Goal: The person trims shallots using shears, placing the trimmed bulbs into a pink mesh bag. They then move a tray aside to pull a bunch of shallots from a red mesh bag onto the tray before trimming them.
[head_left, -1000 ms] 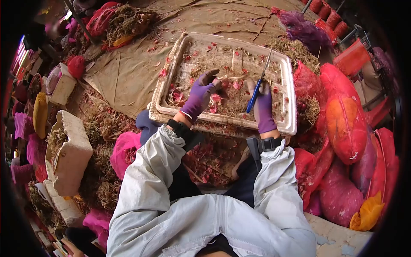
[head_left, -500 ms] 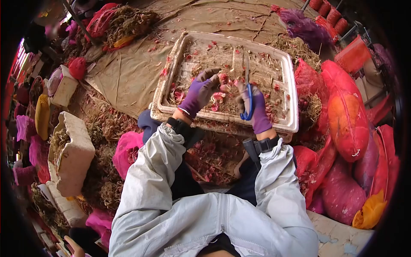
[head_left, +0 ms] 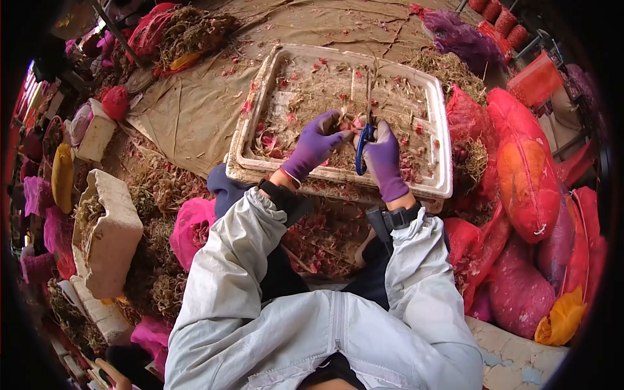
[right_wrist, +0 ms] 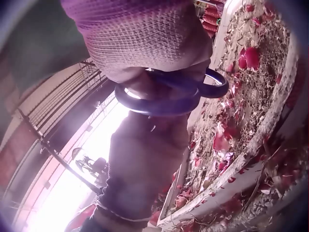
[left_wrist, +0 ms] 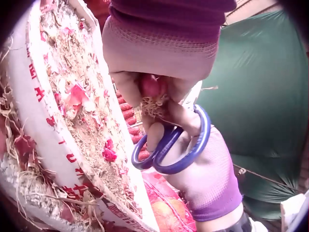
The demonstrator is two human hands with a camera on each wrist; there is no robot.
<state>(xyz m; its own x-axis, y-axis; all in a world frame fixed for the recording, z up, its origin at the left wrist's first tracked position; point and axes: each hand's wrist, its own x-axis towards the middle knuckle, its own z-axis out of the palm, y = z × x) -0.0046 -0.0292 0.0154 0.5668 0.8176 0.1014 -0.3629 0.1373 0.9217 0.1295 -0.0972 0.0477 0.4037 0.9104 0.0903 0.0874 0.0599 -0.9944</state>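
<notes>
Right, both gloved hands are up over the white foam tray (head_left: 444, 140), near its middle. Left hand (head_left: 315, 146) pinches a small red bulb (left_wrist: 153, 86) between thumb and fingers, pale stringy roots (left_wrist: 154, 106) sticking out on the side facing the other hand. Right hand (head_left: 383, 159) grips the blue-handled scissors (head_left: 361, 153), fingers curled through the loops. Blades point away from the person, over the far half of the tray. Hands are close together; can't tell if the right fingertips touch the roots, or how far the blades are open.

Tray floor is littered with dry debris and red skin flakes (right_wrist: 249, 58). Left of the tray: a pink mesh bag (head_left: 193, 235) just off its near corner, then a foam box (head_left: 117, 244) further out, tilted, with dry plant matter inside. Right of the tray: stuffed red mesh bags (head_left: 523, 179), an orange cloth-like piece (head_left: 561, 320) lower down on the near side. Purple mesh bag (head_left: 458, 40) beyond the far right corner. Brown sheet (head_left: 185, 120) spreads on the ground past the tray's left and far sides.
</notes>
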